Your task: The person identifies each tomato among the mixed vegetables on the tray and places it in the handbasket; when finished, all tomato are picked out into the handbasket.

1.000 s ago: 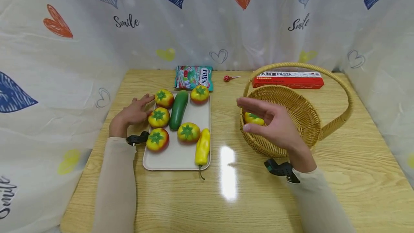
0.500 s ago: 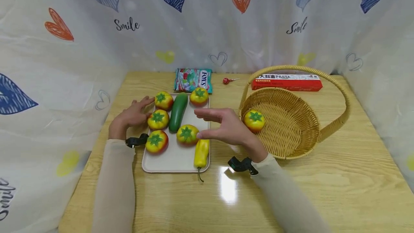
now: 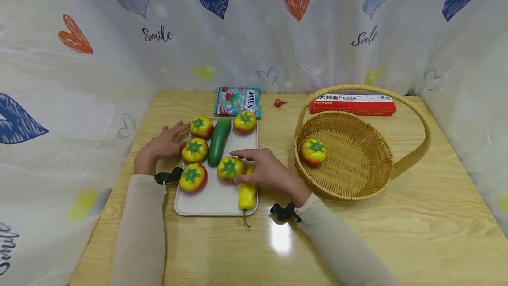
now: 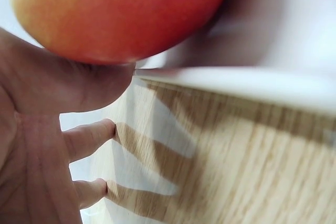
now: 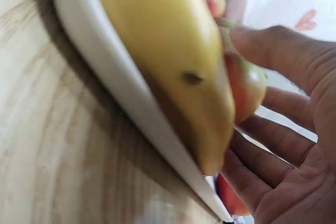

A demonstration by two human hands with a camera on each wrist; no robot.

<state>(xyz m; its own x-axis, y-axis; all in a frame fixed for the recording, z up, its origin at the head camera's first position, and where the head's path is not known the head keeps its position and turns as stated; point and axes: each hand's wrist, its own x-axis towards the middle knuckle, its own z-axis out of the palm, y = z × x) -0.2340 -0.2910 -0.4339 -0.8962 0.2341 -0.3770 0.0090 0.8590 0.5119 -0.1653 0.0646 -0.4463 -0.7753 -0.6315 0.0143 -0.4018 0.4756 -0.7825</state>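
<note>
A cream tray [image 3: 216, 206] holds several yellow-red tomatoes with green leaf caps, a green cucumber [image 3: 219, 141] and a yellow pepper [image 3: 247, 195]. My left hand [image 3: 162, 145] lies along the tray's left edge, fingers extended, its fingertips close to the back-left tomato [image 3: 201, 126] and thumb by the middle-left tomato [image 3: 194, 150]. Over the tray's right side, my right hand [image 3: 267, 172] reaches across the pepper. Its thumb and fairly straight fingers stand on either side of the central tomato [image 3: 230, 169]. In the right wrist view, that tomato [image 5: 247, 90] shows between thumb and fingers.
Right of the tray stands a wicker basket [image 3: 359, 189] with a tall arched handle, one tomato [image 3: 313, 152] inside. Behind are a candy bag [image 3: 238, 101], a lollipop [image 3: 278, 103] and a red pasta box [image 3: 353, 106]. Printed curtain [image 3: 242, 34] surrounds the table.
My right hand has moved left from over the basket to the central tomato on the tray, uncovering the tomato in the basket. The left hand has stayed by the tray's left edge.
</note>
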